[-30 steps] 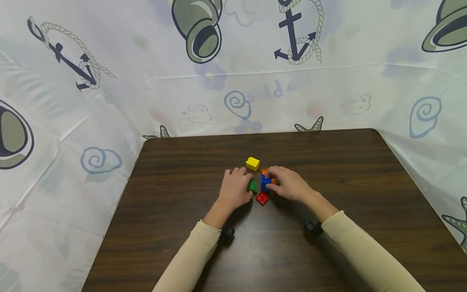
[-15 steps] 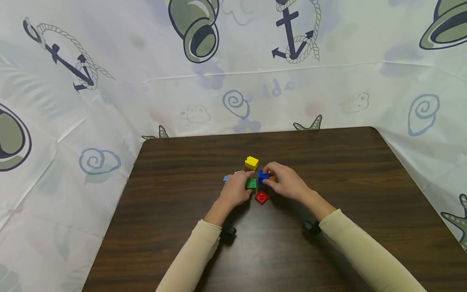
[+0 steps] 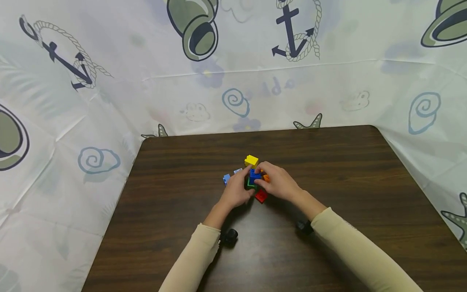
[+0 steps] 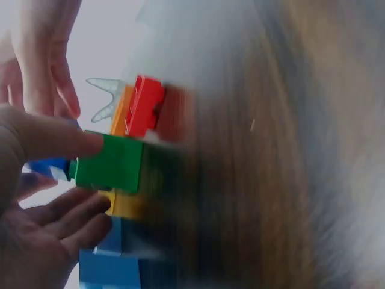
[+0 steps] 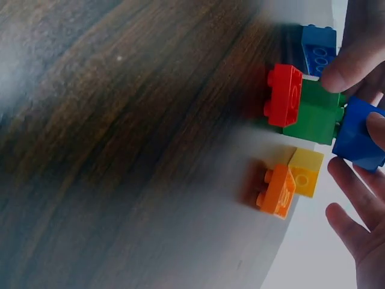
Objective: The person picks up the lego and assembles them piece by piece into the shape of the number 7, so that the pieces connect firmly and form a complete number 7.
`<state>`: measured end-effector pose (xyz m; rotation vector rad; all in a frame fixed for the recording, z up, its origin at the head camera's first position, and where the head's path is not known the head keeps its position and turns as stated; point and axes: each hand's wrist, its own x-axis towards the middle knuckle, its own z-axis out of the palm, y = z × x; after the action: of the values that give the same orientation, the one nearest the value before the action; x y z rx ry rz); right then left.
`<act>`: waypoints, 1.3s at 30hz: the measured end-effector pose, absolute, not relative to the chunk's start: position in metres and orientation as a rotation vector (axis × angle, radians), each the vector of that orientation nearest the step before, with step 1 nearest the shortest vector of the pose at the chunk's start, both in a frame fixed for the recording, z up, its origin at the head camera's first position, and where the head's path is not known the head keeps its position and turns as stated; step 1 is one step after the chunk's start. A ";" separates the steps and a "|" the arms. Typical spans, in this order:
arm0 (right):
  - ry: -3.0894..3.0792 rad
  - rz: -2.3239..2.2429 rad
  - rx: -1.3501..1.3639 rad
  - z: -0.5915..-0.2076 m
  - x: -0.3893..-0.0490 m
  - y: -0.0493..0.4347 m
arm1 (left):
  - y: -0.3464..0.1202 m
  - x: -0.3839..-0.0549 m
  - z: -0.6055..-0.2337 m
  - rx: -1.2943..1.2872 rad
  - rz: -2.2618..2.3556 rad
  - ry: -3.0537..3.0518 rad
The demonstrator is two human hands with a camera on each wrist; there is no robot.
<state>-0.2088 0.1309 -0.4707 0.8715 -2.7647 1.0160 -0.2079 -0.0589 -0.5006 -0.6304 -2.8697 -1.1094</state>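
My left hand (image 3: 235,192) holds a green toy brick (image 4: 114,165), its thumb on one side and its fingers around the other. Above it, my right hand (image 3: 279,182) pinches a dark blue toy brick (image 5: 359,135) between thumb and fingers. The blue brick is right at the green brick's studs, slightly tilted in the right wrist view. Close by on the near side lies a red brick (image 3: 261,196). In the left wrist view, part of the blue brick is hidden behind fingers.
A yellow brick (image 3: 251,160) lies just beyond the hands. An orange brick (image 5: 278,189) is on the right, partly hidden in the head view. Two lighter blue bricks (image 3: 226,179) lie left of the left hand. Patterned cloth (image 3: 197,97) hangs behind the dark wooden table (image 3: 175,174).
The right hand has carried the dark blue brick leftward from beside the green brick to over it. The left hand has shifted slightly, and the lighter blue bricks now show beside it.
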 end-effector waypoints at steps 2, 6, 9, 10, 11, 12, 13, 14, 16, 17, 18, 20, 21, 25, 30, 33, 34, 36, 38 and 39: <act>-2.767 1.014 0.879 -0.470 -0.208 0.130 | -0.058 -0.205 -0.500 -0.600 -1.178 -2.831; -2.767 0.995 0.899 -0.469 -0.207 0.128 | -0.054 -0.201 -0.504 -0.532 -1.240 -2.746; -2.781 0.977 0.896 -0.469 -0.207 0.128 | -0.050 -0.199 -0.508 -0.474 -1.268 -2.699; -2.787 0.970 0.885 -0.468 -0.207 0.128 | -0.048 -0.199 -0.509 -0.457 -1.270 -2.688; -2.793 0.961 0.876 -0.468 -0.207 0.128 | -0.047 -0.199 -0.509 -0.440 -1.276 -2.682; -2.799 0.952 0.866 -0.468 -0.207 0.128 | -0.046 -0.198 -0.509 -0.423 -1.282 -2.679; -2.801 0.942 0.858 -0.468 -0.208 0.128 | -0.045 -0.198 -0.509 -0.410 -1.285 -2.674; -2.800 0.936 0.852 -0.468 -0.208 0.128 | -0.044 -0.198 -0.509 -0.398 -1.285 -2.673; -2.794 0.927 0.849 -0.467 -0.208 0.128 | -0.043 -0.197 -0.509 -0.377 -1.286 -2.672; -2.791 0.921 0.856 -0.467 -0.208 0.128 | -0.042 -0.197 -0.509 -0.367 -1.285 -2.673; -2.786 0.919 0.863 -0.467 -0.208 0.128 | -0.042 -0.197 -0.509 -0.359 -1.279 -2.674; -2.781 0.918 0.874 -0.467 -0.208 0.128 | -0.042 -0.196 -0.509 -0.349 -1.260 -2.679; -2.782 0.914 0.876 -0.466 -0.208 0.128 | -0.041 -0.196 -0.509 -0.345 -1.255 -2.683; -2.792 0.900 0.891 -0.466 -0.209 0.129 | -0.041 -0.195 -0.509 -0.349 -1.240 -2.686; -2.799 0.882 0.903 -0.465 -0.210 0.132 | -0.040 -0.194 -0.509 -0.365 -1.249 -2.674; -2.799 0.870 0.896 -0.465 -0.209 0.133 | -0.040 -0.194 -0.511 -0.369 -1.260 -2.674; -2.799 0.859 0.897 -0.465 -0.209 0.132 | -0.040 -0.194 -0.512 -0.370 -1.265 -2.675; -2.796 0.845 0.898 -0.464 -0.209 0.132 | -0.040 -0.194 -0.513 -0.369 -1.278 -2.674; -2.795 0.832 0.901 -0.463 -0.208 0.131 | -0.039 -0.194 -0.514 -0.363 -1.287 -2.674; -2.795 0.823 0.903 -0.463 -0.208 0.131 | -0.040 -0.194 -0.514 -0.360 -1.290 -2.675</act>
<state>-0.2076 0.1306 -0.4628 0.9031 -2.7952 0.8228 -0.1936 -0.0396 -0.5140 -0.3605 -2.6752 -1.2902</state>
